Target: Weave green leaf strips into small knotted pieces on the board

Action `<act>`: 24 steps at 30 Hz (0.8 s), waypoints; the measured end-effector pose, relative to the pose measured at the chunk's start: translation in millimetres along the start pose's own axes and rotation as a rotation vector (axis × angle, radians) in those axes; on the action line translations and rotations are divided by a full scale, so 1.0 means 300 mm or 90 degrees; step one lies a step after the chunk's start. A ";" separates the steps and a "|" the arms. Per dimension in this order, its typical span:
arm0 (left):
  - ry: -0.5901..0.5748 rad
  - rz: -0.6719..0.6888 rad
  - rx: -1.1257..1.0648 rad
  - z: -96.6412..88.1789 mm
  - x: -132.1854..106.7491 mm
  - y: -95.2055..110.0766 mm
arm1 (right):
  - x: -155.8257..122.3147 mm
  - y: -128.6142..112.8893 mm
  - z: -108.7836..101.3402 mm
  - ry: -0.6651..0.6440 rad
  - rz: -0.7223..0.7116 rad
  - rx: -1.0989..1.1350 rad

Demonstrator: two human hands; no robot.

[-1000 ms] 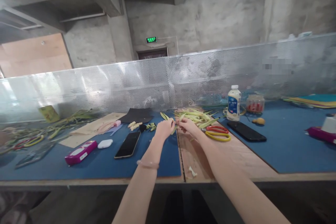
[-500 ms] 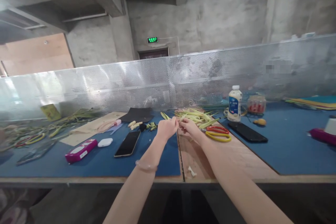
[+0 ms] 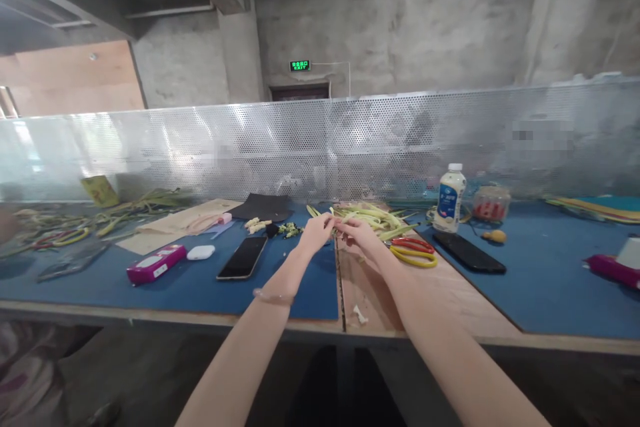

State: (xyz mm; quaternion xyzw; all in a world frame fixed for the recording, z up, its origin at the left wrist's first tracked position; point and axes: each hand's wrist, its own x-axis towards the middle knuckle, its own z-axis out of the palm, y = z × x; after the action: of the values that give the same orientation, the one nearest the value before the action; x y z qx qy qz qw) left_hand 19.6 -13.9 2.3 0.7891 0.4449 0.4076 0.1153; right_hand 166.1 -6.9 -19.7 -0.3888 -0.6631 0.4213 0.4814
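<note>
My left hand (image 3: 319,230) and my right hand (image 3: 356,232) meet above the middle of the table, fingertips pinched close together. Whatever lies between the fingers is too small and covered to make out. Just behind them is a heap of pale green leaf strips (image 3: 373,215). To the right of my right hand lie scissors (image 3: 413,252) with one red and one yellow handle loop. Left of my left hand are small green braided pieces (image 3: 290,231) and cream-coloured pieces (image 3: 259,224). A clear bangle circles my left wrist.
A black phone (image 3: 243,258), a white earphone case (image 3: 201,252) and a magenta box (image 3: 157,264) lie on the left. On the right stand a milk bottle (image 3: 449,199) and a jar (image 3: 491,203), near a dark phone (image 3: 469,252). A perforated metal screen (image 3: 280,140) runs along the back.
My hands stay together, but the left fingers have uncurled a little and the right hand has flattened over them. The whole view has tilted slightly.
</note>
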 end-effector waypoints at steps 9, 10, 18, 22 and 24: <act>0.009 -0.060 -0.011 0.016 -0.009 0.001 | -0.005 0.001 0.035 -0.017 0.022 0.028; 0.015 -0.066 -0.007 0.019 -0.007 0.001 | -0.004 0.003 0.036 -0.013 0.022 0.032; 0.017 -0.079 -0.015 0.037 0.017 -0.013 | 0.018 0.033 0.046 0.021 0.043 0.042; 0.023 -0.095 -0.044 0.042 0.033 -0.027 | 0.024 0.037 0.036 0.018 0.054 0.030; 0.017 -0.102 -0.064 0.044 0.039 -0.035 | 0.024 0.037 0.023 0.016 0.061 0.018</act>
State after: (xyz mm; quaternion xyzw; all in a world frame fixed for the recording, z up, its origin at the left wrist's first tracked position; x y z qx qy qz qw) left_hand 26.4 3.7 -5.4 0.7388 0.4868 0.4294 0.1812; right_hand 159.0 2.1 -29.0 -0.4188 -0.6315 0.4483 0.4743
